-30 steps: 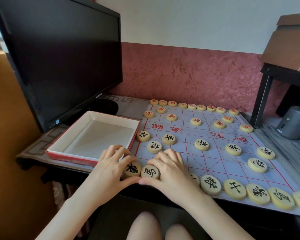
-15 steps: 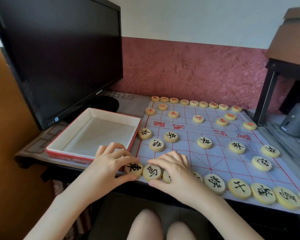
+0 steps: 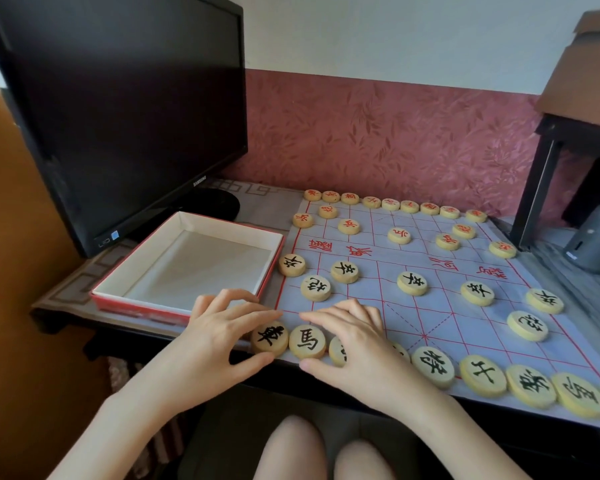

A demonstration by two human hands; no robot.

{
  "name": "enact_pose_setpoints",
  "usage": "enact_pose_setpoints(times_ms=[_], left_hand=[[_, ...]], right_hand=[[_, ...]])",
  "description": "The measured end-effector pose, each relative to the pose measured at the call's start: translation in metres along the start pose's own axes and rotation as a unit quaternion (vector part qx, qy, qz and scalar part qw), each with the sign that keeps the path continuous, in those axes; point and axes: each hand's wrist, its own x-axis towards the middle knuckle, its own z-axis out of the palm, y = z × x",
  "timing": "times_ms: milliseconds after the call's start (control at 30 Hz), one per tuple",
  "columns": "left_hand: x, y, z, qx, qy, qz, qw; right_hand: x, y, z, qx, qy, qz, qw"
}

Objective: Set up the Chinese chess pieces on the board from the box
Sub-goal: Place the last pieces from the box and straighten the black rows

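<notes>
1. Chinese chess pieces (image 3: 433, 367) stand on both sides of the board (image 3: 430, 317): red along the far edge, black along the near edge. The box (image 3: 139, 306), just left of the board, shows nothing inside.
2. Little has changed over the last second. Both hands have stayed at the near-left corner. The chariot piece (image 3: 269, 337) and horse piece (image 3: 307, 341) lie side by side and touching, as they did before. The right hand (image 3: 354, 344) has eased back enough to bare the edge of a third piece (image 3: 337, 350), which it covered a second ago.
3. The left hand (image 3: 215, 337) pinches the chariot piece narrowly, forefinger on its far rim and thumb on its near rim. The right hand brackets the horse piece the same way (how firmly it presses cannot be told), with its other fingers lying over the third piece.
4. My reading is that this is a last straightening of the near row, not a fresh placement. With the box emptied, the setup looks all but finished.
</notes>
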Motion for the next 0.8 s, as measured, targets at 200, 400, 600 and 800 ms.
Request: enact_pose_setpoints(times_ms=[200, 400, 600, 800], left_hand=[[0.002, -0.005, 0.004, 0.011, 0.005, 0.004, 1.000], [0.003, -0.002, 0.009, 0.042, 0.041, 0.011, 0.998], [0.004, 0.000, 0.011, 0.075, 0.050, 0.016, 0.996], [0.004, 0.000, 0.012, 0.083, 0.055, 0.019, 0.995]], right_hand=[[0.002, 0.003, 0.007, 0.007, 0.015, 0.002, 1.000], [0.005, 0.009, 0.019, -0.013, 0.047, 0.004, 0.999], [0.006, 0.009, 0.021, -0.018, 0.055, 0.007, 0.998], [0.006, 0.009, 0.020, -0.015, 0.041, 0.009, 0.999]])
